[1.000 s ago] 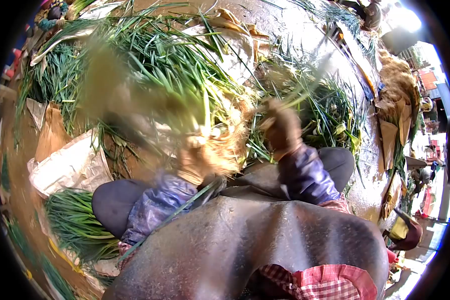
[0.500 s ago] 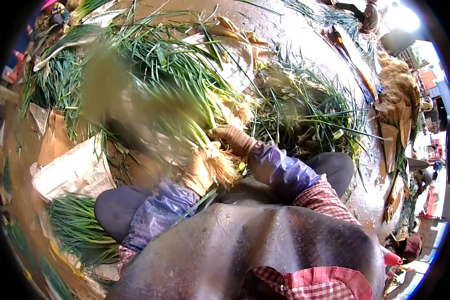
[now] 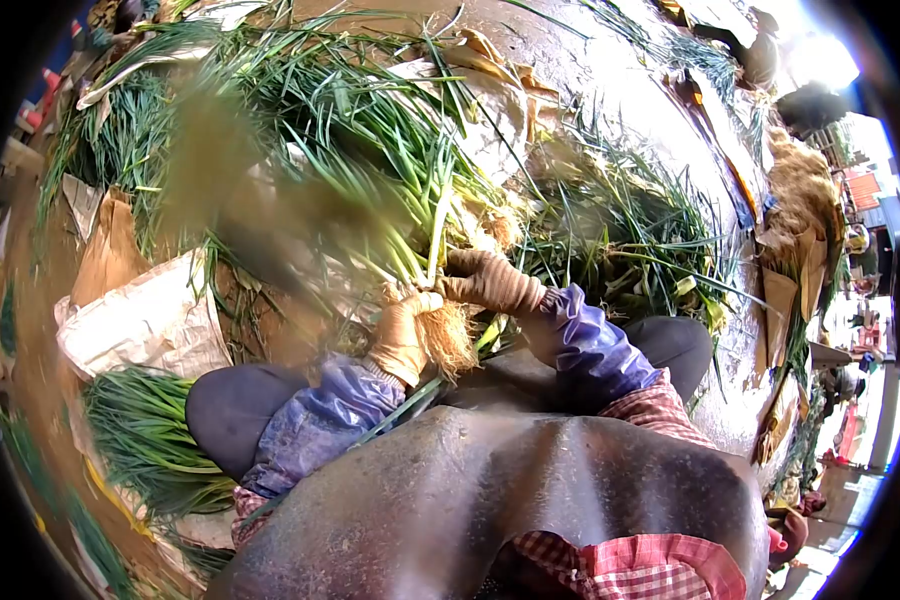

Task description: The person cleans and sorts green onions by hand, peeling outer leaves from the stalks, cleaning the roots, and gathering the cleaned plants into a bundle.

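Note:
My left hand, in a tan glove, is closed around the lower stalks of a small bunch of green onions. Their pale, stringy roots hang out on its right side. My right hand, gloved as well, comes in from the right with its fingers pinched on the white base of a stalk beside that bunch. The two hands almost touch. Just beyond them lies a large heap of green onions, root ends toward me. A blurry smudge covers part of the view left of my hands.
Loose leaves and trimmings are piled at the right. A green onion bundle lies by my left knee, below a flattened paper sack. More bundles with brown roots line the far right. A person is at the upper right.
My right hand has shifted slightly right, and a thick white stalk now stands more upright at its fingertips. My left hand keeps hold of the bunch. The view has shifted a little.

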